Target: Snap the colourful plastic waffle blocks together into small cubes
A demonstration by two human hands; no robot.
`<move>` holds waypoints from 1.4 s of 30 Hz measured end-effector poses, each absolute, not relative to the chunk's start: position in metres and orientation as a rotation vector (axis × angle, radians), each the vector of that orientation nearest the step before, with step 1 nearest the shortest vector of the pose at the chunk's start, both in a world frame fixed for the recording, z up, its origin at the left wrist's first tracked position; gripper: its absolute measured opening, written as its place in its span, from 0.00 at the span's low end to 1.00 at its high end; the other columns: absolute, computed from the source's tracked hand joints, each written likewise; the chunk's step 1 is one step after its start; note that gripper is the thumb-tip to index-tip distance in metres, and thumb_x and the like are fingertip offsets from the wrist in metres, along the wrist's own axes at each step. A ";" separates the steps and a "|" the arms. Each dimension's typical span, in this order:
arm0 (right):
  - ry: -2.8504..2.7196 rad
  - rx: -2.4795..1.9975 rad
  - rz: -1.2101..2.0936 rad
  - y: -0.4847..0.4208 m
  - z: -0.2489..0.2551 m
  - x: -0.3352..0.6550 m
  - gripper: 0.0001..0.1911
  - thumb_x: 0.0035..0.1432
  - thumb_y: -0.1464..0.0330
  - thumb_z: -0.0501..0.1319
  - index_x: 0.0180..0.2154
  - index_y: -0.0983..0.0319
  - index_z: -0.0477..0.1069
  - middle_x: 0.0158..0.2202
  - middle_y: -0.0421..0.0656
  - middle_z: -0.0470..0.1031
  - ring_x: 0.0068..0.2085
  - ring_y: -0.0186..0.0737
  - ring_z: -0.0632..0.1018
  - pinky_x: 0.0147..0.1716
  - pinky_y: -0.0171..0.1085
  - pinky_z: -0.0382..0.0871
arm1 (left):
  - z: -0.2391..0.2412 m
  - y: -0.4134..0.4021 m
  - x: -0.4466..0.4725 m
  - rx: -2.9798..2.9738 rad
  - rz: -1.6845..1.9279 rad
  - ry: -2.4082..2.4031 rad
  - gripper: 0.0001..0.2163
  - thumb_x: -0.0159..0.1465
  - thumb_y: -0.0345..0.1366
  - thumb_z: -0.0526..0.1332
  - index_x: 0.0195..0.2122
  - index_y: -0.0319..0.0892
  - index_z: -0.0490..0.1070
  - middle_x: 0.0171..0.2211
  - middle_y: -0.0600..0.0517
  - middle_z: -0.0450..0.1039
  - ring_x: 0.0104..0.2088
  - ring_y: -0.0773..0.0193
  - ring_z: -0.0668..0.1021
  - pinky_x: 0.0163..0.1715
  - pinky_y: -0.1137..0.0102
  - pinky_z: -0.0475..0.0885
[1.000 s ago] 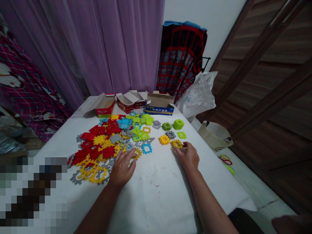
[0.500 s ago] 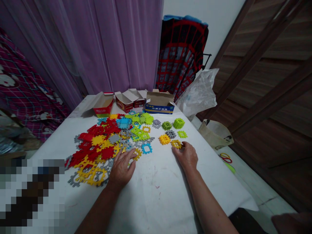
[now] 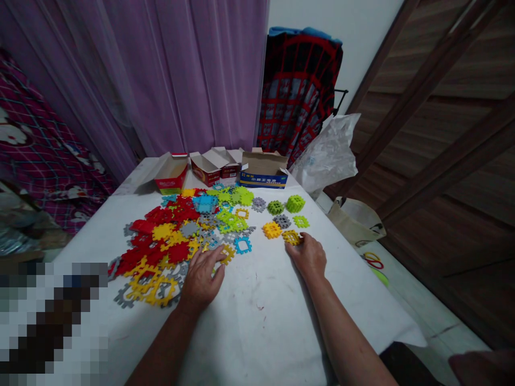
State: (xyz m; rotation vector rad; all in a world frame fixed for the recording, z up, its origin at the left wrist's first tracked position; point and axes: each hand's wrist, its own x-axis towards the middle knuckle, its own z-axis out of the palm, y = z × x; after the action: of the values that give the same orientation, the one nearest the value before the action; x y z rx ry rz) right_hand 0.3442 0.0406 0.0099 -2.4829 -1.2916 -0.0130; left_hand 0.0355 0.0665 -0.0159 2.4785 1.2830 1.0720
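Note:
A spread of flat interlocking plastic tiles point(image 3: 177, 236) in red, yellow, grey, green and blue covers the white table point(image 3: 257, 321). My left hand point(image 3: 201, 279) lies palm down at the pile's near edge, fingers stretched out, fingertips touching a yellow tile point(image 3: 227, 253) beside a blue frame tile point(image 3: 242, 245). My right hand point(image 3: 309, 256) rests on the table to the right, its fingertips against a yellow frame tile point(image 3: 292, 237). Just beyond lie a solid yellow tile point(image 3: 271, 230), a grey tile point(image 3: 281, 221) and green pieces point(image 3: 295, 203).
Three open cardboard boxes point(image 3: 263, 170) stand at the table's far edge before a purple curtain. A crumpled clear plastic bag point(image 3: 328, 155) sits at the far right corner. A bag point(image 3: 356, 222) lies on the floor to the right, near a wooden wall.
Almost nothing has changed; the view shifted slightly and both hands stay where they were on the table.

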 end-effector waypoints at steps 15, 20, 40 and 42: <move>-1.624 -2.350 -0.066 0.033 0.023 0.338 0.16 0.63 0.62 0.54 0.46 0.59 0.77 0.45 0.48 0.78 0.47 0.46 0.76 0.45 0.40 0.66 | -0.016 0.066 0.036 2.502 1.080 1.291 0.22 0.68 0.35 0.54 0.63 0.48 0.59 0.43 0.53 0.82 0.49 0.58 0.79 0.62 0.49 0.63; -1.871 -2.512 0.168 0.039 0.039 0.314 0.18 0.66 0.65 0.50 0.43 0.55 0.79 0.38 0.48 0.81 0.39 0.44 0.80 0.37 0.38 0.66 | -0.016 0.067 0.035 2.493 1.070 1.285 0.22 0.67 0.35 0.54 0.63 0.49 0.61 0.43 0.52 0.82 0.49 0.58 0.79 0.63 0.49 0.62; -1.855 -2.523 0.160 0.100 0.035 0.291 0.21 0.65 0.68 0.48 0.43 0.64 0.80 0.43 0.58 0.81 0.45 0.52 0.81 0.42 0.45 0.72 | -0.016 0.066 0.036 2.531 1.115 1.257 0.23 0.68 0.33 0.54 0.64 0.49 0.57 0.43 0.53 0.81 0.48 0.58 0.79 0.61 0.49 0.63; -1.849 -2.516 0.163 0.105 0.034 0.289 0.21 0.66 0.67 0.48 0.44 0.63 0.80 0.43 0.58 0.81 0.45 0.52 0.81 0.43 0.45 0.72 | -0.016 0.066 0.036 2.535 1.114 1.259 0.23 0.68 0.33 0.54 0.63 0.49 0.57 0.43 0.53 0.81 0.48 0.57 0.79 0.61 0.49 0.64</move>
State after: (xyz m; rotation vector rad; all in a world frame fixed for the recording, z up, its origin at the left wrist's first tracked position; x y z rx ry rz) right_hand 0.2890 0.1051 0.0343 -2.5156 -1.8494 0.1634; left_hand 0.0357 0.0661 -0.0163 2.5347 1.2593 1.1142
